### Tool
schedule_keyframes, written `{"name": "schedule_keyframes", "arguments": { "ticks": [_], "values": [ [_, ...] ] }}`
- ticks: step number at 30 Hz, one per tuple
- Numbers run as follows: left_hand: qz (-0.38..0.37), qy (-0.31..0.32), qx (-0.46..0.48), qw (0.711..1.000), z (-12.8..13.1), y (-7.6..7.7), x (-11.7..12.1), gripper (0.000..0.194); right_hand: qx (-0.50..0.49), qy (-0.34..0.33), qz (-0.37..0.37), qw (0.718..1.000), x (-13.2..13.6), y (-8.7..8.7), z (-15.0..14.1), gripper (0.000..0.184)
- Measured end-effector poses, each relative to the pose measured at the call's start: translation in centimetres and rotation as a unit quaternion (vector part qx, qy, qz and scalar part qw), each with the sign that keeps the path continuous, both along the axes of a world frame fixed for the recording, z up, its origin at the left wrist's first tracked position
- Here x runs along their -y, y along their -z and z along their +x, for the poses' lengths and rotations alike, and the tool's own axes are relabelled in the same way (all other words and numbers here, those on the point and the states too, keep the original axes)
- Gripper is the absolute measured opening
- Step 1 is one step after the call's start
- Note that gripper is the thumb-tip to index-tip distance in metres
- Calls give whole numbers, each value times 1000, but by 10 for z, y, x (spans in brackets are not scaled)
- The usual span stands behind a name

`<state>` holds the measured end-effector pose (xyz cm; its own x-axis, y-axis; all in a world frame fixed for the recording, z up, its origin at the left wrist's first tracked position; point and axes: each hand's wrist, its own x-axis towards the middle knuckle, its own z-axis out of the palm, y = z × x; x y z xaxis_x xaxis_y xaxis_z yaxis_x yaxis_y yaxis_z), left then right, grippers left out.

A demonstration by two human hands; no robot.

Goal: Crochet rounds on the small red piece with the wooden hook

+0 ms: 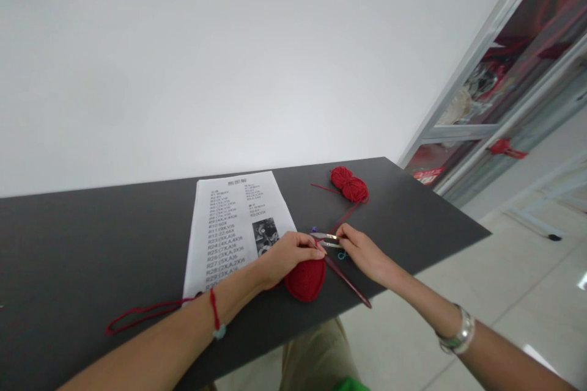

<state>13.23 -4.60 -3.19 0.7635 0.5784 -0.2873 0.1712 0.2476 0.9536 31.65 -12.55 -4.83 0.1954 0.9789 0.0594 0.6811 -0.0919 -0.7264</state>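
Observation:
My left hand (298,250) is closed at the top of a round red crocheted piece (306,282), pinching it where the red yarn (342,220) comes off. In my right hand (360,248) is a small pair of silver scissors (328,236), its blades pointing left at the yarn beside my left fingertips. A dark red crochet hook (349,283) lies slantwise on the table, just right of the crocheted piece. From there the yarn runs back to a red skein (349,184). Near the scissors lie a small blue stitch marker (342,255) and a purple one (314,230).
Printed pattern sheets (229,214) lie on the dark table (114,244), partly under my left forearm. A loop of red yarn (137,314) is at the left. Behind the table is a white wall; a glass-fronted cabinet (458,131) stands at the right.

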Motion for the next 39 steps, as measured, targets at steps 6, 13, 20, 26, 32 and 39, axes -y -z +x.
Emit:
{"name": "schedule_keyframes", "arguments": {
  "ticks": [6,13,20,26,32,39],
  "values": [
    [10,8,0,1000,-1,-2,1,16,42,-1,11,999,-1,-3,-3,20],
    [13,1,-2,1000,-2,-6,4,15,84,0,33,996,2,-13,-9,21],
    [1,-6,5,1000,-4,-1,-2,17,114,35,49,992,5,-10,-9,26],
    [-10,-17,8,1000,-3,2,-7,21,122,32,56,990,8,-10,-11,26],
    [-7,-21,-3,1000,-4,1,-14,21,128,25,48,990,13,-16,-11,26],
    [-5,33,-1,999,-9,-13,-8,18,133,-26,68,988,12,-18,-11,22]
  ]
}}
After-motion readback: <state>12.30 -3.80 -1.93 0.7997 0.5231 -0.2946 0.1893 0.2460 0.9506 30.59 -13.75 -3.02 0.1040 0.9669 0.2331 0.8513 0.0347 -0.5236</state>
